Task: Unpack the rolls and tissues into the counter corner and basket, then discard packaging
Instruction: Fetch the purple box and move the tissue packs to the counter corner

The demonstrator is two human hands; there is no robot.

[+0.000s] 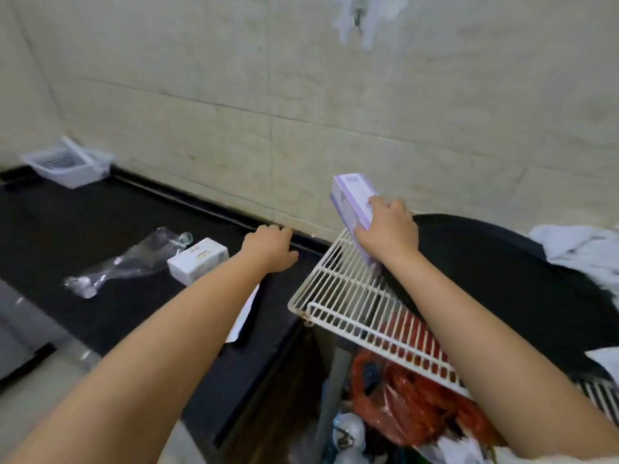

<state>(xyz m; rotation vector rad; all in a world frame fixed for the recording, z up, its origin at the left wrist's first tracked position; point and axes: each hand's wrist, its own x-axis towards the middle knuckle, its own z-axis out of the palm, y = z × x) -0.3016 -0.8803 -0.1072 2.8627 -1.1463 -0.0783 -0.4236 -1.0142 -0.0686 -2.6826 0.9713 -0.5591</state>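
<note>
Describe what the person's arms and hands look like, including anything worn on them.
Both arms are bare from hand to elbow. No gloves, rings, watch or bracelet show on the left hand or the right hand. No sleeve shows on either arm.

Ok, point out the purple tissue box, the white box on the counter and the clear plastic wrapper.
purple tissue box [351, 199]: head view, on its upper face above the fingers.
white box [197, 259]: head view, middle of its top.
clear plastic wrapper [134, 259]: head view, on its crumpled middle.
</note>
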